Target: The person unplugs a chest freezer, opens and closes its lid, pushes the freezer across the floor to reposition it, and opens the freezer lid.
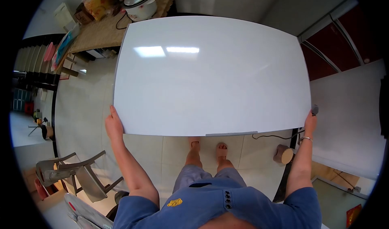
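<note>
A large, glossy white rectangular whiteboard (214, 83) fills the middle of the head view, with thin grey edging at its sides. Ceiling light glints off its upper left part. Along its near edge runs a short grey strip (231, 134). My left hand (114, 123) grips the board's left side by the near corner, thumb pointing up along the edge and the other fingers mostly hidden. At the opposite side, my right hand (310, 121) is closed on the near right corner, beside a small dark grey piece (315, 110). A bracelet (306, 138) circles my right wrist.
Behind the board at left, a table (95, 36) bears a lidded white cooker (141, 6) and bags. A grey chair (91, 176) stands at lower left, a small stool (283, 154) at right. Dark red cabinet doors (336, 42) line the right. A cable (275, 136) trails near the board.
</note>
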Available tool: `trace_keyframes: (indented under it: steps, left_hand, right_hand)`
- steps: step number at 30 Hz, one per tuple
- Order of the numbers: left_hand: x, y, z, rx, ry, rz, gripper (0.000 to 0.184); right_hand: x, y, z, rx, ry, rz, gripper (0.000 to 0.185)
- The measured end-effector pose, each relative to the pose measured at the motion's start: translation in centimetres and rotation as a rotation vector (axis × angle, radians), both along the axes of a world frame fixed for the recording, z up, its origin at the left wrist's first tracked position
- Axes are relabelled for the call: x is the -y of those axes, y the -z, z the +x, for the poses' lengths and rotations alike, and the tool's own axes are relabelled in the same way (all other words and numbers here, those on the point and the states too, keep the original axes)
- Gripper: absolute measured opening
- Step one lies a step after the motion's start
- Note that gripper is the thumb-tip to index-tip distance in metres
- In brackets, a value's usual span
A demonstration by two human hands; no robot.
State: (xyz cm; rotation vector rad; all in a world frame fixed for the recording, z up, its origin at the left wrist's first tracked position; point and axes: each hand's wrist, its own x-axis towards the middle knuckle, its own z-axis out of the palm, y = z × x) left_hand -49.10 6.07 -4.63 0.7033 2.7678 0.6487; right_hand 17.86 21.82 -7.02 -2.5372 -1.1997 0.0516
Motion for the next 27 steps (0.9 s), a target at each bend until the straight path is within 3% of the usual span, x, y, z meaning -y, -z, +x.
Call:
trace_keyframes:
  steps: [10,16,27]
  left_hand:
    - [4.4,0.0,2.5,0.070,-0.092,0.027,0.062]
    - [3.9,0.3,2.9,-0.079,-0.143,-0.067,0.064]
    - [3.6,0.4,1.6,-0.082,-0.139,-0.102,0.064]
  right_hand:
    - [-0.2,-0.1,1.2,-0.194,-0.096,0.020,0.049]
    - [-0.4,0.0,1.3,-0.087,-0.060,-0.047,0.050]
    - [1.5,0.1,0.8,-0.023,-0.059,-0.051,0.055]
